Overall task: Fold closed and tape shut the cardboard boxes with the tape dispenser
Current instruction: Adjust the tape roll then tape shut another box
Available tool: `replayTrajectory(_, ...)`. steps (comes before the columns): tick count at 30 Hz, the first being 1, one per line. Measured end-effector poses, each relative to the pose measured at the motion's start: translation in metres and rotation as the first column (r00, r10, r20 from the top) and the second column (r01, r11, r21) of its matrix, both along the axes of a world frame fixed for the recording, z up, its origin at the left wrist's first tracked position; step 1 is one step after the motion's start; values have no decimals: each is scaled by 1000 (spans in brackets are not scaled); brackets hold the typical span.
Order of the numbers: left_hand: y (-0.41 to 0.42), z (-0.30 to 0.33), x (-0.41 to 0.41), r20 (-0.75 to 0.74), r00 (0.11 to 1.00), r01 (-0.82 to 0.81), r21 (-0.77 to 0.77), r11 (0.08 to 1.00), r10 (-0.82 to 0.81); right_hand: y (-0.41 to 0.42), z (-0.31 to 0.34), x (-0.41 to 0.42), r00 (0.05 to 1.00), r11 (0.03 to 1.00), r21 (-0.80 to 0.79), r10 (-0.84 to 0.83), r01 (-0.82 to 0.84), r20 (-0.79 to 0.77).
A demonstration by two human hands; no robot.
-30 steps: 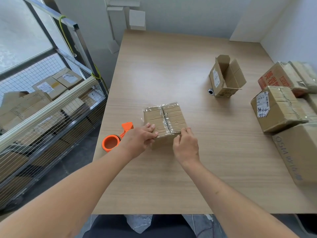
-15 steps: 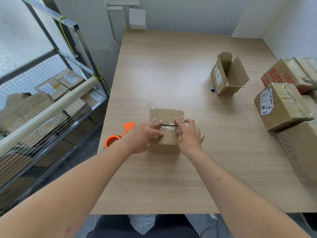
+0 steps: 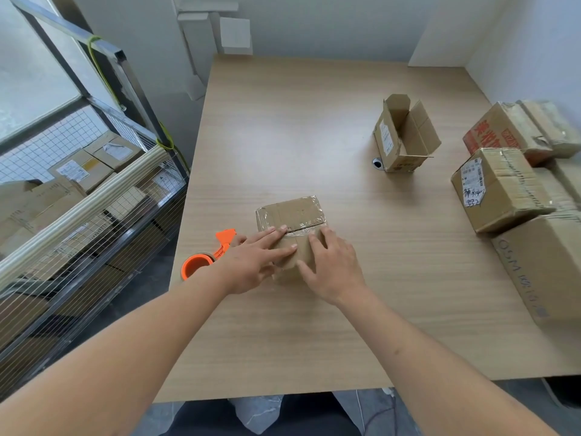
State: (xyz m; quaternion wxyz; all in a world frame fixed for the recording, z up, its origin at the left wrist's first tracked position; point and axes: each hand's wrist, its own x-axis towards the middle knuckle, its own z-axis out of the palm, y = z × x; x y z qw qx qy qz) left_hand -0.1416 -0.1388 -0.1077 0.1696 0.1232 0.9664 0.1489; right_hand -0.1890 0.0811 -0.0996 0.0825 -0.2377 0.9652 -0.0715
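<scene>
A small closed cardboard box with clear tape on its seams sits on the wooden table in front of me. My left hand lies flat on the box's near left part, its fingers straight across the taped edge. My right hand presses the near right part with its fingers spread. Just left of my left hand, the orange tape dispenser lies on the table by its left edge. An open cardboard box with raised flaps stands farther back on the right.
Several closed cardboard boxes are stacked along the table's right side, against the wall. A wire-mesh cart holding more boxes stands left of the table. A small round metal object lies beside the open box.
The small box has been tipped over, so a different face points up. Both hands moved from gripping its near edge to pressing flat on its near side.
</scene>
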Motion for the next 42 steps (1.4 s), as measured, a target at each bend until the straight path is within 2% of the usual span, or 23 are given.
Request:
replayTrajectory(3,15,-5,0,-84,993,-82,-42,996,78,3,-1,-2,989,994,76,64,-75,132)
replayTrajectory(8,44,-7,-6,-169,974,-163,-74,984,149,9,6,-17,979,996,2,92,-94,183)
replayTrajectory(14,35,-4,-11,-131,990,-66,-88,994,54,6,10,-21,981,998,-22,54,-51,189)
replayTrajectory(16,28,1,-17,-134,990,-52,-54,997,44,8,9,-20,976,998,-35,61,-55,207)
replayTrajectory(19,18,5,-27,-179,978,-106,15,994,107,11,8,-20,959,988,-4,149,-153,239)
replayTrajectory(24,15,-2,-32,-91,980,-170,48,984,174,7,6,-22,971,993,1,112,-115,213)
replayTrajectory(27,13,-1,-30,-132,976,-168,36,985,172,5,6,-28,966,989,23,141,-149,215)
replayTrajectory(31,9,7,-21,-184,962,-187,92,978,202,13,12,-49,950,976,66,187,-209,249)
replayTrajectory(34,6,5,-5,-240,958,-128,131,983,157,16,16,-57,953,957,125,237,-263,190)
replayTrajectory(38,11,0,3,-348,916,-126,226,966,201,15,15,-54,957,954,151,232,-259,173)
replayTrajectory(42,14,-1,0,-378,896,-138,259,956,232,13,9,-51,955,971,103,188,-216,231)
